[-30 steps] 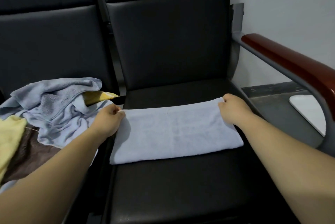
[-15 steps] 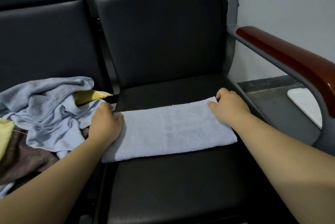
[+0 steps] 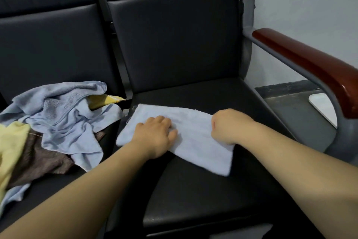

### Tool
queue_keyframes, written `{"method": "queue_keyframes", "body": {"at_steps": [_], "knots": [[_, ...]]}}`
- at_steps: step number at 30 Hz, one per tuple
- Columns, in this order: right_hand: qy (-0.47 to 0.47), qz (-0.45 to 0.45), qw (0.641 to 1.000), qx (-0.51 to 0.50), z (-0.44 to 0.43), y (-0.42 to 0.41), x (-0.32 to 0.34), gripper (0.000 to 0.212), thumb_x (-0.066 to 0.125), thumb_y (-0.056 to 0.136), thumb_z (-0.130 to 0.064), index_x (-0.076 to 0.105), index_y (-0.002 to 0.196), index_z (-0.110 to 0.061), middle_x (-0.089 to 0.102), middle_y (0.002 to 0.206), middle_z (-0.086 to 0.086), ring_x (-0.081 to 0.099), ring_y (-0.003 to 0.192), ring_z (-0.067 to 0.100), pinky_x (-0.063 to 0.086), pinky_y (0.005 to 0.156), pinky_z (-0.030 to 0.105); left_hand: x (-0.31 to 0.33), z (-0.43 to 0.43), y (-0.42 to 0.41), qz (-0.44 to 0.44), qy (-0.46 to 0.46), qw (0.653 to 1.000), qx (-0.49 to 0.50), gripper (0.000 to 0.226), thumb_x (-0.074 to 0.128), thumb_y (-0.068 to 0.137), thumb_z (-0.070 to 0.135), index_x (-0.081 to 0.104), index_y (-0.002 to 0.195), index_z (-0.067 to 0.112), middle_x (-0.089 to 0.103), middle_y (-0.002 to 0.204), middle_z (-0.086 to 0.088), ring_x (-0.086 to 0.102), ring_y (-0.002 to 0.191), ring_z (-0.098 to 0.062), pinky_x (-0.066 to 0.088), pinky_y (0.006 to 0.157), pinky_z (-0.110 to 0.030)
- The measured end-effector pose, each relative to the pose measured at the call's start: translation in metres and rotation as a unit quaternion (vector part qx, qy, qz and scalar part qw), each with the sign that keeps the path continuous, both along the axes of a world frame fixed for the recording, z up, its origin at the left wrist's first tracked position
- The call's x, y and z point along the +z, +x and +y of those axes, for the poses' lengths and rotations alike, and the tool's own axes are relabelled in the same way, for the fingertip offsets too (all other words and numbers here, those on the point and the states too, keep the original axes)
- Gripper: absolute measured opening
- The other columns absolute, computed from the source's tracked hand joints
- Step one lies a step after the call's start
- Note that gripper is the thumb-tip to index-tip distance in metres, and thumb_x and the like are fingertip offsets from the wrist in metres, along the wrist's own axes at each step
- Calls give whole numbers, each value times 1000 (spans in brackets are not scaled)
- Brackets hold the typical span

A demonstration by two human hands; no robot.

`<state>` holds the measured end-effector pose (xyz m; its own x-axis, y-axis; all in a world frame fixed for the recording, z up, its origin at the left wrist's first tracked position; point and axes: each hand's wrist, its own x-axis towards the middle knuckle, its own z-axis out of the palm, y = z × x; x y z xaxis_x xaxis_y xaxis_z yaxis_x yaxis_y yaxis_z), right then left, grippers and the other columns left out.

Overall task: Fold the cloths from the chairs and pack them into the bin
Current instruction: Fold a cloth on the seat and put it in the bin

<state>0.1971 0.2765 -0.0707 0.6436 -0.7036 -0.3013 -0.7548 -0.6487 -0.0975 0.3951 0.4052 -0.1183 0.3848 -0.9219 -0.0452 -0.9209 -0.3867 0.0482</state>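
Observation:
A light blue folded cloth (image 3: 193, 134) lies on the black seat (image 3: 203, 190) of the right chair. My left hand (image 3: 155, 136) rests on its middle, knuckles up, pressing it down. My right hand (image 3: 228, 126) is curled into a fist on the cloth's right part and grips its edge there. The cloth's near right corner (image 3: 222, 165) sticks out below that hand. No bin is in view.
On the left chair lies a heap of crumpled cloths: light blue (image 3: 64, 115), yellow (image 3: 11, 147) and brown (image 3: 38, 159). A red-brown armrest (image 3: 310, 68) on a grey frame borders the right chair. A white flat object (image 3: 323, 107) lies on the floor beyond it.
Both hands have left the cloth's far corners. My left hand has slid onto the cloth's middle, and my right hand has moved leftward along the cloth, which now lies skewed.

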Motion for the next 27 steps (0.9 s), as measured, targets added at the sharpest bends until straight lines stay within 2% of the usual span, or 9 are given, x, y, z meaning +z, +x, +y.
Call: {"method": "queue_keyframes", "body": {"at_steps": [4, 10, 14, 16, 18, 20, 22, 25, 27], "knots": [[91, -36, 988, 119, 37, 5, -1, 19, 69, 91, -34, 72, 107, -25, 62, 93, -12, 62, 90, 15, 53, 71, 32, 4, 5, 9, -19, 58, 993, 103, 51, 31, 95, 58, 40, 143, 45, 19, 162, -4, 23, 143, -38, 24, 110, -56], [102, -119, 971, 180, 55, 12, -13, 16, 73, 89, -28, 68, 104, -30, 54, 84, -17, 54, 83, 8, 44, 71, 24, 21, 38, 4, 297, -57, 943, 140, 53, 55, 99, 42, 43, 149, 32, 28, 150, 0, 36, 140, -22, 32, 104, -28], [120, -143, 970, 157, 51, 11, -16, 14, 74, 87, -28, 64, 95, -33, 61, 90, -17, 59, 84, 4, 47, 73, 19, 33, 71, -7, 599, -20, 797, 76, 63, 77, 71, 29, 59, 131, 31, 60, 122, 4, 60, 114, -14, 51, 91, -31], [146, -138, 970, 138, 50, 9, -14, 22, 79, 82, -34, 66, 100, -32, 65, 98, -16, 61, 89, 4, 52, 81, 21, 37, 83, -5, 668, 36, 743, 24, 66, 74, 71, 7, 58, 132, 25, 64, 121, -3, 63, 96, -16, 54, 78, -29], [184, -114, 967, 133, 50, 8, -10, 39, 83, 78, -44, 64, 111, -35, 63, 109, -18, 61, 99, 4, 53, 90, 25, 40, 90, -3, 687, 37, 725, -28, 68, 65, 72, -15, 57, 132, 16, 63, 122, -12, 59, 90, -25, 52, 75, -30], [221, -93, 962, 131, 52, 7, -4, 57, 86, 73, -55, 58, 120, -38, 57, 118, -22, 59, 107, 4, 54, 94, 29, 43, 91, -3, 682, -16, 731, -38, 65, 64, 69, -21, 61, 127, 10, 65, 115, -14, 57, 91, -29, 51, 77, -33], [206, -85, 965, 137, 57, 9, -4, 64, 85, 70, -61, 52, 120, -40, 54, 120, -22, 58, 108, 5, 54, 94, 32, 45, 90, -7, 605, -89, 792, -12, 50, 70, 71, -19, 70, 112, 10, 72, 100, -10, 65, 85, -21, 53, 78, -30], [109, -111, 978, 139, 67, 15, -17, 37, 79, 80, -45, 51, 104, -38, 55, 107, -17, 57, 98, 12, 51, 81, 30, 49, 88, -12, 386, -142, 911, 40, 22, 75, 82, -1, 77, 90, 19, 78, 84, -2, 70, 74, -12, 55, 73, -24], [57, -135, 983, 107, 69, 19, -18, 14, 66, 88, -28, 56, 97, -33, 58, 99, -11, 57, 88, 16, 49, 69, 31, 57, 88, -11, 322, -140, 934, 68, 8, 74, 88, 13, 76, 85, 20, 76, 77, -4, 64, 61, -5, 49, 61, -13]]}}
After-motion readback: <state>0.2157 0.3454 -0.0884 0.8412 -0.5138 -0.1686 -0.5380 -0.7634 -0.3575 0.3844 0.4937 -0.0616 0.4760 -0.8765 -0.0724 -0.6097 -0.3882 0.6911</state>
